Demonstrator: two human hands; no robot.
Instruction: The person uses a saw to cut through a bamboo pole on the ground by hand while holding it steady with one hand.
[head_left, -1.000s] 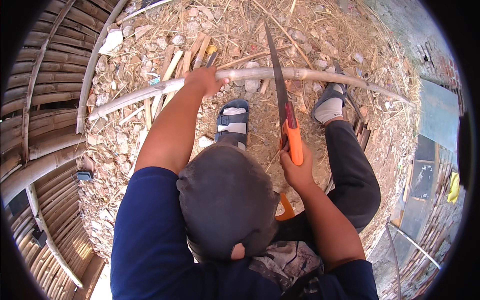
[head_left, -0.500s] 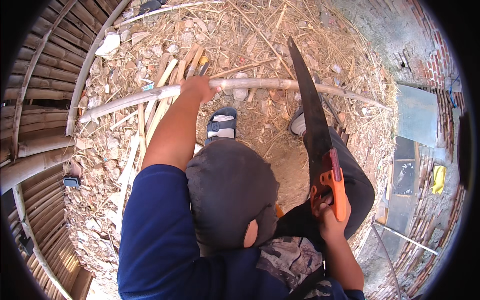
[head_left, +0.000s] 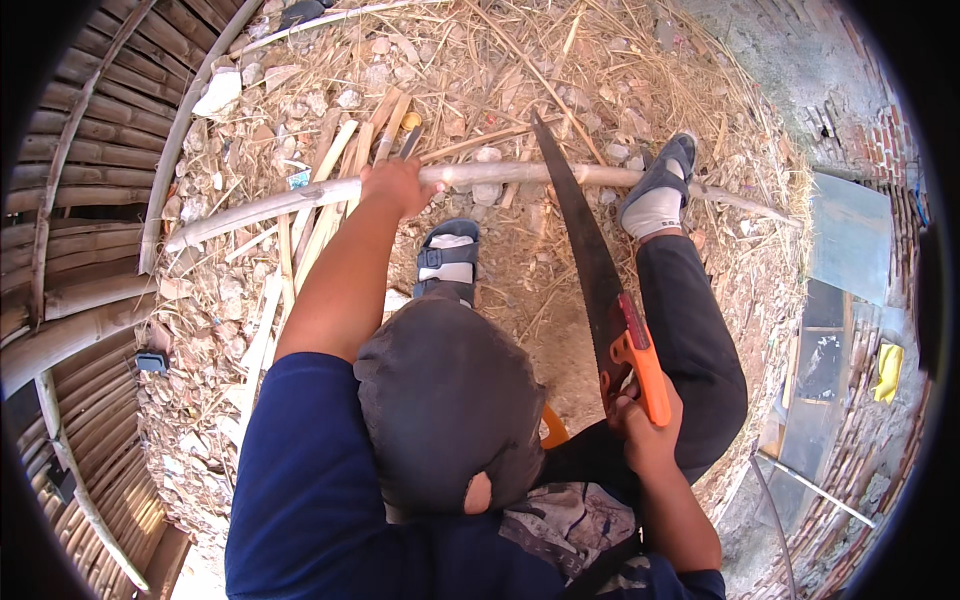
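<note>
A long pale wooden pole, seemingly bamboo, lies crosswise on the ground ahead of me. My left hand grips it left of its middle, arm stretched forward. In my right hand is a handsaw, held by its orange handle. Its dark blade points forward, with the toothed edge facing left, and passes above the pole near the middle. My right foot in a dark sandal rests over the pole to the right of the blade. My left foot stands just behind the pole.
Split wooden strips lie under and beside my left arm. Stones, straw and rubble cover the ground. A bamboo slat wall stands at the left; a brick and plaster wall is at the right, with a grey sheet against it.
My right foot has come forward and up onto the pole. The handsaw has shifted left and its tip has dropped lower. My left hand stays on the pole.
</note>
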